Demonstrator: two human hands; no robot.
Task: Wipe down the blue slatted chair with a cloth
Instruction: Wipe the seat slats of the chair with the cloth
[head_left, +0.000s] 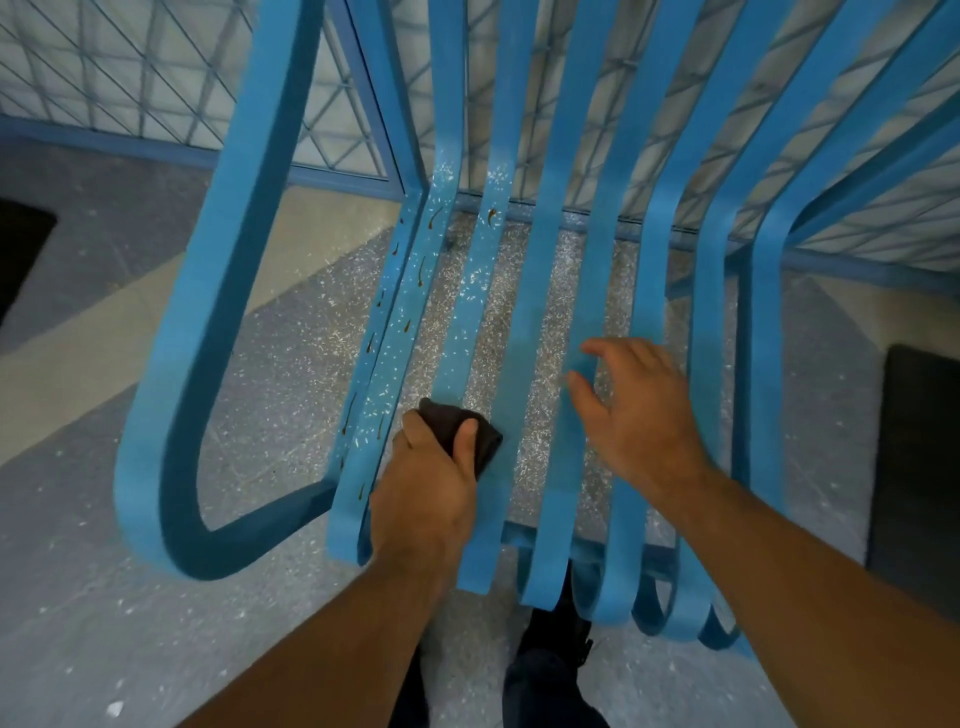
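Head view, single frame, looking down.

Blue slatted chair (540, 291): fills the centre and upper frame. The backrest slats run out of the picture at 12 and 1 o'clock, so the top of the chair is cut off. The seat slats curl under at the front edge near 6 o'clock, where their ends are hidden. The looped armrest (171, 395) lies at 9 o'clock. The leftmost slats carry pale flecks and several small dark brown streaks; what these marks are cannot be told. No brand, label or writing is legible anywhere.

Cloth (483, 436): dark, bunched, pressed on a seat slat left of centre; most of it is covered by the fingers, so its full extent and fabric are unclear.

Left hand (431, 488): fingers curled closed round the cloth, thumb over its top, knuckles toward the camera.

Right hand (634, 410): spread open with fingers loosely bent, holding nothing, over the middle seat slats; slightly blurred, so whether it touches them cannot be told.

Floor (270, 364): speckled grey with a pale diagonal band at 9 o'clock, seen also through the slat gaps.

Mesh fence (130, 73): blue-framed wire panels at 11 to 2 o'clock, partly screened by the slats.

Dark mats: one at the 3 o'clock edge (919, 467), one at the 9 o'clock edge, both cut off.

Dark shoe and trouser leg (550, 670): at 6 o'clock, partly hidden under the chair front.
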